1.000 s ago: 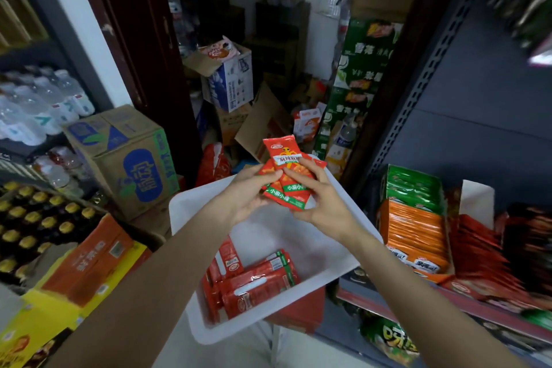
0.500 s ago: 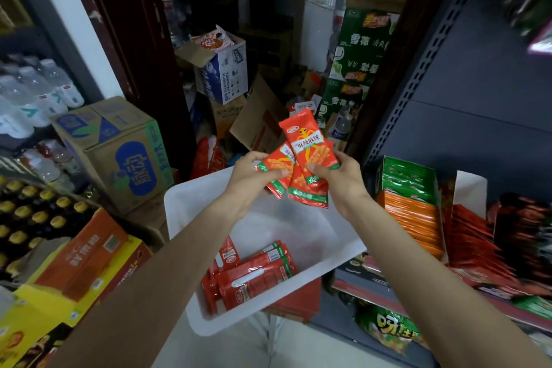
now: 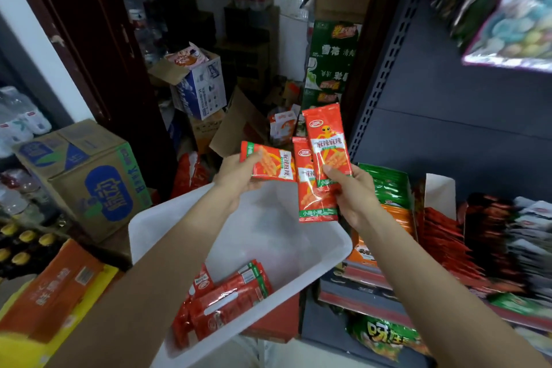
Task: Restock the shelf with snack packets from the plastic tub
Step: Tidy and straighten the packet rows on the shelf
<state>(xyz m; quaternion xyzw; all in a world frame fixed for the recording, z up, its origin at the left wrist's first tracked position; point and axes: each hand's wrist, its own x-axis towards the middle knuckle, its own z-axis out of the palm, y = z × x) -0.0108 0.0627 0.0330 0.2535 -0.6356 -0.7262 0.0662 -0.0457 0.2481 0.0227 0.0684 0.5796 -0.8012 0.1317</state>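
My left hand (image 3: pixel 236 179) grips one red snack packet (image 3: pixel 270 165) lying sideways above the white plastic tub (image 3: pixel 167 218). My right hand (image 3: pixel 354 194) pinches two upright red packets (image 3: pixel 325 146), one partly behind the other, just left of the shelf (image 3: pixel 448 134). More red packets (image 3: pixel 227 302) lie in the tub's near corner. On the shelf, green packets (image 3: pixel 388 188) and orange packets (image 3: pixel 400 215) stand in a display box beside rows of red packets (image 3: pixel 445 236).
A cardboard box with a blue logo (image 3: pixel 89 179) sits left of the tub. Orange cartons (image 3: pixel 53 290) and yellow-capped bottles (image 3: pixel 18 242) fill the lower left. Stacked boxes crowd the back room (image 3: pixel 203 84). Hanging bags (image 3: pixel 513 9) overhang the shelf at upper right.
The packets have been split: my left hand now holds one sideways while my right hand has lifted two upright and carried them right, toward the shelf.
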